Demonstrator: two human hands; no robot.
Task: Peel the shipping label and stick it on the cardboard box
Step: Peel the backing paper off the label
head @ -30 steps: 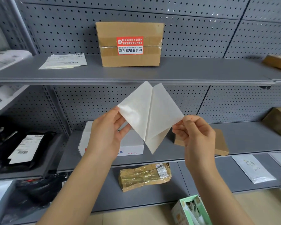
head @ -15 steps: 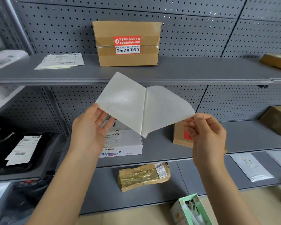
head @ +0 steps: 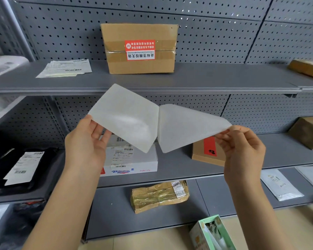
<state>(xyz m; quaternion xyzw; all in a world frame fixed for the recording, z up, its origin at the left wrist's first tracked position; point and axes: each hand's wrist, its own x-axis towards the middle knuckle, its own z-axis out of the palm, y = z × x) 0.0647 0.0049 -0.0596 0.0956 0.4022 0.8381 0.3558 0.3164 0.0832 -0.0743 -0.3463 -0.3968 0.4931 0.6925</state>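
I hold a white shipping label sheet in mid-air in front of the shelves, split into two leaves joined along a centre line. My left hand [head: 85, 143] grips the left leaf [head: 125, 118] at its lower left corner. My right hand [head: 242, 147] pinches the right leaf [head: 186, 127] at its far right tip. I see only blank white sides, so I cannot tell which leaf is the label and which the backing. The cardboard box [head: 139, 33] with a red and white sticker stands upright on the top shelf, behind and above the sheet.
A stack of printed labels [head: 65, 68] lies on the top shelf [head: 206, 78] left of the box. The middle shelf holds a white parcel [head: 132, 159], a flat brown parcel [head: 206, 154] and black bags [head: 22, 168]. A taped brown packet [head: 159, 195] lies lower down.
The two leaves have been pulled much further apart, from a narrow V to nearly flat. My left hand moved left and my right hand moved right.
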